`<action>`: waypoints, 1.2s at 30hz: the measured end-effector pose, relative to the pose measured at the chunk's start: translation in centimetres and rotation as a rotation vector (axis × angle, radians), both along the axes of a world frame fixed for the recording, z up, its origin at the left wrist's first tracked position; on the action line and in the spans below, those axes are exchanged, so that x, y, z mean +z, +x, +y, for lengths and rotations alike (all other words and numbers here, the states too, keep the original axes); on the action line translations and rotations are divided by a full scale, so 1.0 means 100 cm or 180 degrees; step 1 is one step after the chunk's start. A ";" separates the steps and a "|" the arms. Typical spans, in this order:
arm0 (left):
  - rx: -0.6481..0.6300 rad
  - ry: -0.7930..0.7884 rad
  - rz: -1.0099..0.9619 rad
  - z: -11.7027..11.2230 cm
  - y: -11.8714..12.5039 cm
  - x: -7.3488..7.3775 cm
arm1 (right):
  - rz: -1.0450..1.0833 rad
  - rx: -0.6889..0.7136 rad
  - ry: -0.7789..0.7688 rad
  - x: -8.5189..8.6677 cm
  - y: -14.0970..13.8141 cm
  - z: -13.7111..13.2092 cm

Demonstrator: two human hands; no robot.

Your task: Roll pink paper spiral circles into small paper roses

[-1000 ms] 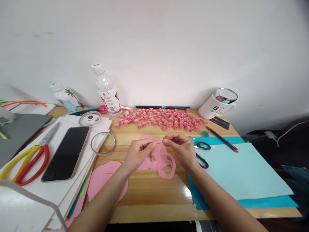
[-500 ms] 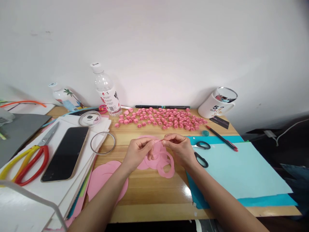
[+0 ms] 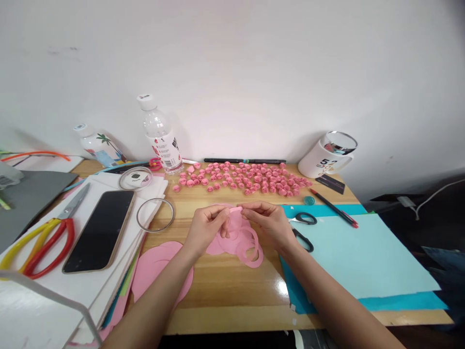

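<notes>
Fingertips closed in since 0.5 s back. Head cam: left hand (image 3: 208,227) & right hand (image 3: 271,222) fingers both pinch end of pink paper spiral (image 3: 244,245), ctr frame; coil trails onto bench (image 3: 225,286), below rolled roses (image 3: 247,177).

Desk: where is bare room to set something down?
Bare wood at the near edge, between the pink sheet and the blue paper, whose top is also free. Crowded: roses at the back, phone stack left.
</notes>
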State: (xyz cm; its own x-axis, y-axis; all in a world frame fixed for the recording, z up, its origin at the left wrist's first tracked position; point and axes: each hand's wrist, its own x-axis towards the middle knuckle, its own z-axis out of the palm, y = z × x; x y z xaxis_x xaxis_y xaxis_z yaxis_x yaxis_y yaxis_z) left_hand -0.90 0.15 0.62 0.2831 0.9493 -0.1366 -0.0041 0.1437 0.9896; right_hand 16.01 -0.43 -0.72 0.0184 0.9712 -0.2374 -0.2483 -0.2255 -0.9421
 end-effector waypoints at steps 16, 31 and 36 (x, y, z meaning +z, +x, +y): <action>-0.0185 0.0201 0.0081 0.000 -0.001 -0.001 | 0.0350 -0.0132 0.0152 -0.008 0.000 0.003; -0.0109 0.0127 0.0067 0.001 -0.001 -0.003 | 0.0569 0.0069 -0.0079 -0.007 0.004 0.004; -0.0092 0.0123 0.0042 0.001 0.000 -0.003 | 0.0509 0.0146 -0.0083 -0.010 0.005 0.004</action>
